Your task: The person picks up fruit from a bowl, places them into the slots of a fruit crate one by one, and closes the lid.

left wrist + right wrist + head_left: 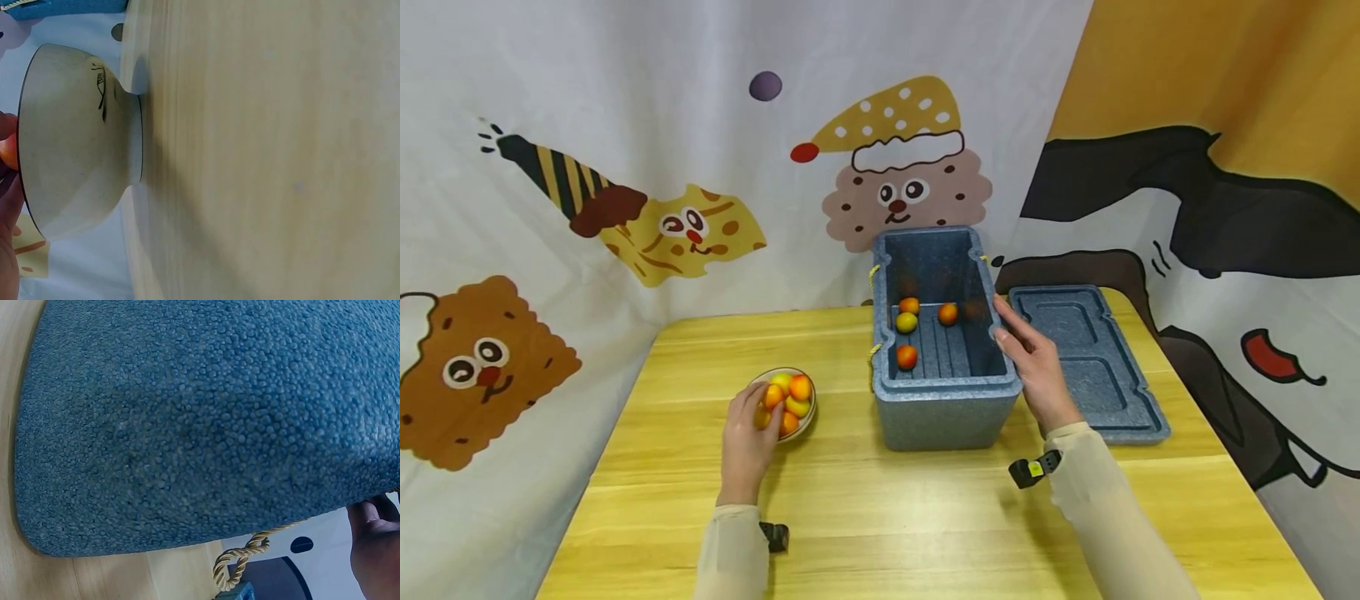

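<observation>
A small pale bowl (810, 418) of orange and yellow fruits (792, 395) stands on the wooden table (880, 500). My left hand (752, 417) reaches into it and its fingers curl round one orange fruit (772, 397). The left wrist view shows the bowl's (75, 144) side, with the fruit (7, 153) at the frame's edge. To its right is an open blue foam box (940, 400) holding several fruits (907, 357). My right hand (1026, 354) rests on the box's right rim with fingers fairly straight. The right wrist view shows the box's wall (206, 419) up close.
The box's blue foam lid (1086, 358) lies flat on the table to the right of the box. A yellow cord (240, 559) hangs from the box. A printed cloth backdrop (625, 167) closes off the table's back and sides.
</observation>
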Demonstrator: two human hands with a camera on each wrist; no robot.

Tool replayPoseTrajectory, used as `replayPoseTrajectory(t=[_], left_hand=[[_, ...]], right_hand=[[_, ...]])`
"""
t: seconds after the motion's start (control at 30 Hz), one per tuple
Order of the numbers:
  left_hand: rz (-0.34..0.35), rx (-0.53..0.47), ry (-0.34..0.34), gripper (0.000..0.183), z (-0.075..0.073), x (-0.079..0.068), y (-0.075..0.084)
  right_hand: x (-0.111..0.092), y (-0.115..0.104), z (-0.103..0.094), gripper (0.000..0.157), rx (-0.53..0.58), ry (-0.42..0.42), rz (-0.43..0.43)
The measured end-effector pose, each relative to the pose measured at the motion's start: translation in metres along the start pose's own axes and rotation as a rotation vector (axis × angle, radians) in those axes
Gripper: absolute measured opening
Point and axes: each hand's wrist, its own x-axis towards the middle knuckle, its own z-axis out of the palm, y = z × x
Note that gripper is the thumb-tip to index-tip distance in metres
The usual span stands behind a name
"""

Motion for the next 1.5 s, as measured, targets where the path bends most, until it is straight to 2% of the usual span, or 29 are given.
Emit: replayPoseTrajectory(t=[0.27, 0.53, 0.7, 0.93, 1.03, 1.13, 1.3, 1.43, 1.5], left_hand=[[-0.046, -0.015, 0.002, 0.039, -0.004, 0.005, 0.003], [-0.128, -0.239, 0.039, 0.038, -0.011, 0.022, 0.01], [-0.202, -0.337, 0.052, 0.036, -0.019, 0.038, 0.022], [-0.322, -0.472, -0.001, 0.03, -0.037, 0.074, 0.069], [-0.35, -0.529, -0.028, 0.03, -0.036, 0.089, 0.077], [-0.341, -0.56, -0.079, 0.03, -0.035, 0.104, 0.088], [-0.309, -0.55, -0.192, 0.029, -0.038, 0.127, 0.114], [-0.307, -0.545, -0.258, 0.03, -0.037, 0.14, 0.124], [-0.295, -0.565, -0.293, 0.031, -0.033, 0.147, 0.123]], right_hand=[[-0.001, -0.003, 0.001, 0.048, 0.005, 0.006, -0.006], [-0.002, -0.001, -0.001, 0.049, 0.009, 0.023, -0.003], [-0.002, 0.0, -0.002, 0.047, 0.014, 0.02, -0.008], [-0.005, 0.001, -0.003, 0.047, 0.002, 0.024, 0.022], [-0.006, 0.001, -0.004, 0.048, 0.003, 0.028, 0.02], [-0.006, 0.002, -0.005, 0.049, 0.012, 0.035, 0.014], [-0.006, 0.001, -0.005, 0.048, 0.015, 0.041, 0.024], [-0.001, 0.001, -0.003, 0.049, 0.029, 0.029, 0.025], [0.002, 0.001, -0.002, 0.049, 0.041, 0.021, 0.017]])
